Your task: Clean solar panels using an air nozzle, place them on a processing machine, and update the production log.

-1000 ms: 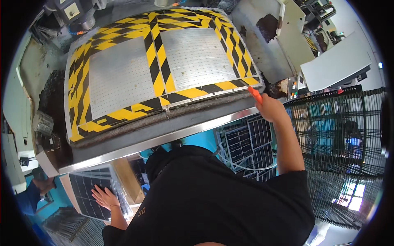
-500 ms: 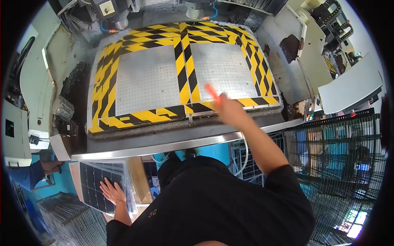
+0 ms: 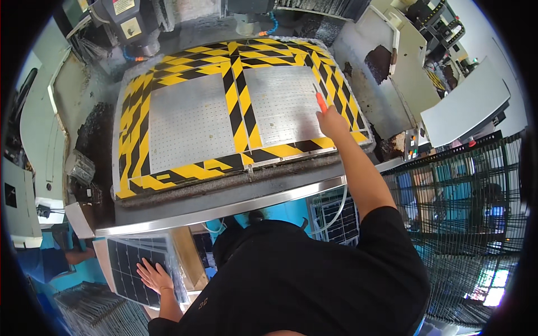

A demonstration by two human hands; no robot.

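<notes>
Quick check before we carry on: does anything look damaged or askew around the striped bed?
Yes. A ragged brown patch mars the pale right wall, perhaps rust or lost coating. The striped tape along the near left edge of the dotted plate looks odd too: its stripes mismatch.

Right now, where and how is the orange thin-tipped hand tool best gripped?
Probably by its rear end, from the near side, as the right hand does: the orange thin-tipped hand tool points its slim tip away, over the dotted metal plate. The hand hides the handle's exact shape.
</notes>
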